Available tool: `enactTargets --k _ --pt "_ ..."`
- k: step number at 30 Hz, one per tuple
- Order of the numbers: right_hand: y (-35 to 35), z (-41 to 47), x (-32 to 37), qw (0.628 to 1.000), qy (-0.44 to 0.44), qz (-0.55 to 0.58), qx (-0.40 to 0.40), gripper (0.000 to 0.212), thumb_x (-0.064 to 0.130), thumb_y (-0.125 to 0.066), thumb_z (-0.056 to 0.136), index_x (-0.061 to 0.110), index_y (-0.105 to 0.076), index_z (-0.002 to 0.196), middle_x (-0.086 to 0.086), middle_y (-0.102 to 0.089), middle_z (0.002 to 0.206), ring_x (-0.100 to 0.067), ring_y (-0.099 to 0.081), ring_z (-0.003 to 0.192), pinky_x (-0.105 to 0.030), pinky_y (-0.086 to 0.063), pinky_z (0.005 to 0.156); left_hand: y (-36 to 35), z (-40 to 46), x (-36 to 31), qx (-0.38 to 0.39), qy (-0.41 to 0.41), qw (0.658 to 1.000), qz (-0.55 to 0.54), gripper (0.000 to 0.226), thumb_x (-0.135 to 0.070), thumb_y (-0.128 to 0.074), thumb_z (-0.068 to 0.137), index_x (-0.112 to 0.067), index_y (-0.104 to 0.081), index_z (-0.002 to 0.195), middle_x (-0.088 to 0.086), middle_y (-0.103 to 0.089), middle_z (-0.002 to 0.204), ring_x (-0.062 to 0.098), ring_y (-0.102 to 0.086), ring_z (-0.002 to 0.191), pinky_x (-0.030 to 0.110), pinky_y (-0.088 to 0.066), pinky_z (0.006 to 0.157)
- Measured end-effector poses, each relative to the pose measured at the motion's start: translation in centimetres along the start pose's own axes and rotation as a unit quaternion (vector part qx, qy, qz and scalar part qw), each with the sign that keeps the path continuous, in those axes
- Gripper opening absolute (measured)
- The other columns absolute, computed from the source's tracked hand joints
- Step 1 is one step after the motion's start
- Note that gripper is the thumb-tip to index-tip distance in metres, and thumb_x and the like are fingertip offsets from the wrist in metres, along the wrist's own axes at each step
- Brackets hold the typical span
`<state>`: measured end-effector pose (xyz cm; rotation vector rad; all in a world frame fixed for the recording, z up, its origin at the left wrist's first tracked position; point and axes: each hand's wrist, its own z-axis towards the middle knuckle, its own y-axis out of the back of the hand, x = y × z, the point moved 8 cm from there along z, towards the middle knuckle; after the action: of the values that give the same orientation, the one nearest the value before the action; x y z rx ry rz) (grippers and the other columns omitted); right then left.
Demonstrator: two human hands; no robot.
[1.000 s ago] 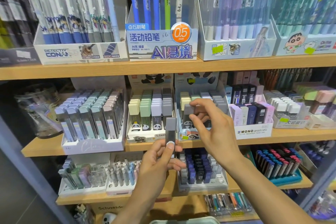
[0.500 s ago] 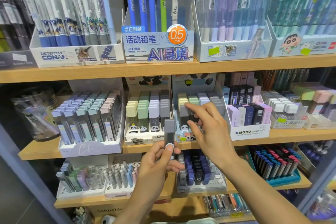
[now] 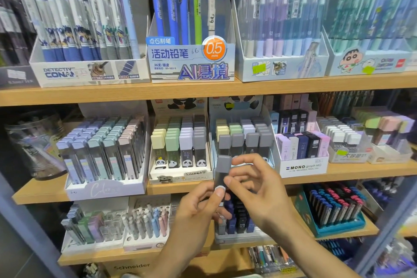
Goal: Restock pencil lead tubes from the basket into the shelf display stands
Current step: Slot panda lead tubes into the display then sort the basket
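Lead tubes fill the panda stand [image 3: 242,140] on the middle shelf [image 3: 361,170], just above our hands. Our left hand [image 3: 194,207] pinches 1 grey-capped tube [image 3: 222,174] upright, cap up. Our right hand [image 3: 255,187], nearer the stand, touches it with loosely curled fingers, gripping nothing yet.

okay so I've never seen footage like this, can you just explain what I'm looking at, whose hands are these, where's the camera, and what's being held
The camera sits on a person's head, looking forward and down at shop shelves. The two bare hands are the wearer's own. The left hand pinches a grey-capped lead tube upright; the right hand reaches in beside it, fingers close to the tube. Behind, on the middle wooden shelf, stands a panda display stand with a front row of grey-capped tubes, and a second panda stand with pastel caps. The upper shelf holds boxes of mechanical pencils.
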<state>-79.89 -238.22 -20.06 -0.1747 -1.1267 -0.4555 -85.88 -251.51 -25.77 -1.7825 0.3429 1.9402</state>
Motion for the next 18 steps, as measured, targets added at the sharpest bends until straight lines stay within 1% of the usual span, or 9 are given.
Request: enactTargets --k 3,5,8,10,13,15,18 --pt "0.3 -0.2 0.0 1.0 0.003 0.008 0.002 0.033 0.005 -0.077 0.089 0.024 -0.062 0.112 -0.004 -0.074 0.089 -0.02 -0.071 0.083 -0.027 -0.058 0.073 -0.3 0.1 0.2 -0.002 0.0 1.0 -0.005 0.033 -0.031 -0.07 0.088 -0.004 -0.074 0.107 0.008 -0.073 0.089 0.026 -0.067 0.066 0.026 -0.051 0.057" --pt "0.5 -0.3 0.0 1.0 0.009 0.007 0.001 0.038 0.008 -0.076 0.09 0.029 -0.061 0.118 -0.005 -0.073 0.09 -0.02 -0.07 0.085 -0.029 -0.058 0.076 -0.4 0.2 0.1 -0.004 -0.002 1.0 -0.004 0.027 -0.028 -0.075 0.089 -0.006 -0.077 0.105 0.011 -0.075 0.09 0.026 -0.068 0.066 0.026 -0.052 0.057" --pt "0.7 -0.4 0.2 0.999 0.029 -0.015 0.007 0.043 0.011 -0.073 0.093 0.037 -0.06 0.125 0.001 -0.069 0.089 -0.016 -0.068 0.086 -0.028 -0.056 0.077 -0.6 0.3 0.1 -0.003 -0.004 1.0 0.006 0.017 -0.019 -0.069 0.092 -0.009 -0.079 0.101 0.014 -0.078 0.091 0.024 -0.07 0.066 0.025 -0.053 0.059" --pt "1.1 -0.1 1.1 0.999 0.048 -0.016 -0.004 0.045 0.006 -0.071 0.093 0.036 -0.062 0.125 0.003 -0.068 0.089 -0.014 -0.067 0.085 -0.026 -0.055 0.078 -0.6 0.3 0.1 -0.008 -0.007 1.0 0.015 0.017 -0.018 -0.068 0.091 -0.01 -0.079 0.101 0.012 -0.078 0.089 0.023 -0.069 0.065 0.025 -0.053 0.061" --pt "3.5 1.1 3.8 0.992 0.107 0.012 -0.073 0.047 -0.004 -0.07 0.09 0.026 -0.06 0.124 0.0 -0.072 0.101 -0.016 -0.069 0.091 -0.024 -0.056 0.083 -0.5 0.2 -0.2 -0.014 -0.012 1.0 0.021 0.027 -0.03 -0.069 0.085 -0.018 -0.079 0.107 0.01 -0.078 0.091 0.023 -0.07 0.068 0.027 -0.054 0.065" --pt "5.9 2.1 5.8 0.978 0.159 0.025 -0.134 0.046 -0.007 -0.07 0.089 0.022 -0.057 0.122 0.003 -0.072 0.106 -0.015 -0.069 0.096 -0.021 -0.055 0.083 -0.5 0.3 -0.6 -0.013 -0.025 0.999 0.028 0.024 -0.034 -0.069 0.085 -0.027 -0.08 0.105 0.009 -0.078 0.092 0.024 -0.071 0.071 0.028 -0.055 0.068" --pt "7.9 3.3 7.5 0.957 0.222 -0.008 -0.188 0.039 -0.005 -0.069 0.092 0.012 -0.052 0.123 0.008 -0.069 0.107 -0.019 -0.069 0.098 -0.028 -0.056 0.084 -0.7 0.5 -1.8 -0.013 -0.056 0.997 0.045 0.016 -0.028 -0.07 0.091 -0.037 -0.077 0.102 0.007 -0.076 0.094 0.025 -0.073 0.076 0.034 -0.058 0.075"
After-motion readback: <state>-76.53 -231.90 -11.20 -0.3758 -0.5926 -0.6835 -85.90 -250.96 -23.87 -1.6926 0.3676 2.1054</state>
